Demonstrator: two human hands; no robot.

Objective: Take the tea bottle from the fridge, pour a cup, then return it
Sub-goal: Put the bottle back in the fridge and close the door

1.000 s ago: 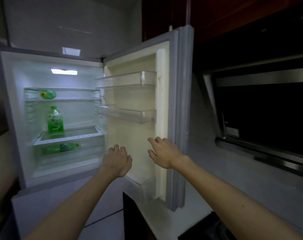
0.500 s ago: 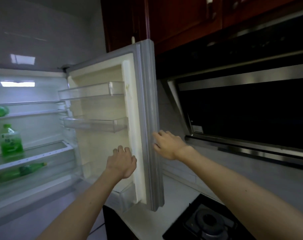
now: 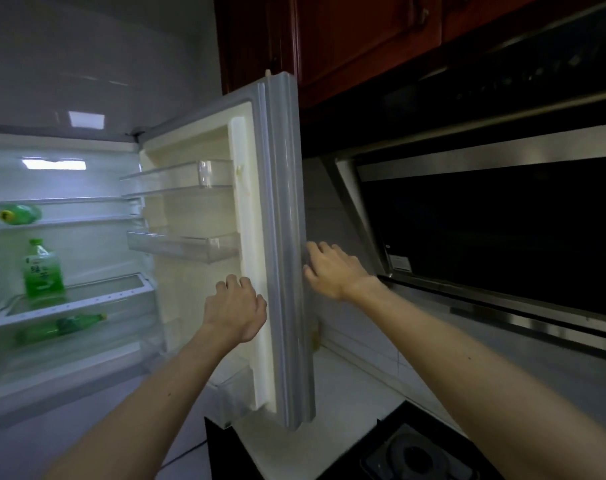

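The grey-edged white fridge door (image 3: pixel 283 237) stands swung wide, and the step in hand looks to be steadying it before reaching inside. The right hand (image 3: pixel 332 270) lies against the door's outer edge with fingers nearly straight, gripping nothing. The left hand (image 3: pixel 237 311) hangs in front of the door's cream inner lining with fingers loosely curled and holding nothing; whether it touches the lining cannot be told. The upright green plastic tea bottle (image 3: pixel 43 271), likely the one wanted, stands on the glass shelf (image 3: pixel 97 294) at the left of the lit compartment, well apart from both hands. Another green bottle (image 3: pixel 19 214) lies on its side on the shelf above, and a third (image 3: pixel 64 326) lies in the clear drawer below. To do this well, the right hand should brace the door away from the steel range hood (image 3: pixel 485 220) while the left crosses to the upright bottle. It should close round the body below the shoulder and lift slightly before drawing the bottle out, clear of the shelf rim.
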